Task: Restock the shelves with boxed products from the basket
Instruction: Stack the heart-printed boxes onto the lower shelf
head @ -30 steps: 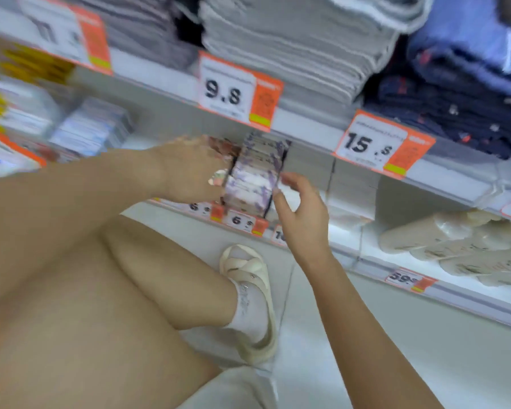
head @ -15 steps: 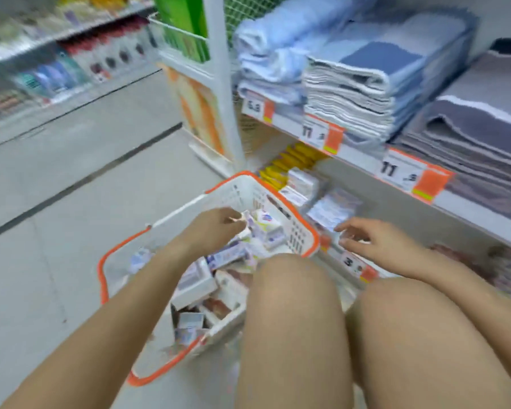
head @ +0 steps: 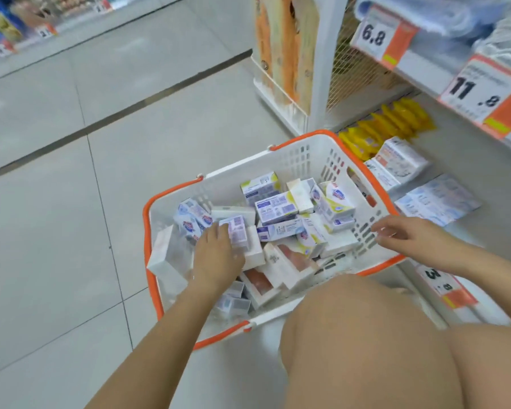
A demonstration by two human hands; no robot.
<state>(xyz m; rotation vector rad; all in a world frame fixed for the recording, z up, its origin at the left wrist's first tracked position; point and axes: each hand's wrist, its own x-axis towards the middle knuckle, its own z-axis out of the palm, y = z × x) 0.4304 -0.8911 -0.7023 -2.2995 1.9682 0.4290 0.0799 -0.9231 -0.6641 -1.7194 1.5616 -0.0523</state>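
Head view: person is crouching beside a white basket [head: 292, 160] with an orange rim, sitting on the floor against the lowest shelf [head: 466, 160]. Basket is holding a loose heap of boxed products [head: 275, 208], many still unshelved. Left hand [head: 216, 255] is reaching into the heap, fingers closing around a lilac-and-white box [head: 238, 231]; the grip looks partial, thumb side hidden. Right hand [head: 410, 234] is hovering over the basket's shelf-side rim, fingers loosely spread, holding nothing. Similar boxes [head: 401, 160] are already lying on the shelf beyond.

Step in hand, as judged: picking the next box. Next move calls for a firm hold, a lift clear of neighbouring boxes, then a carry rightward over the rim to the shelf.
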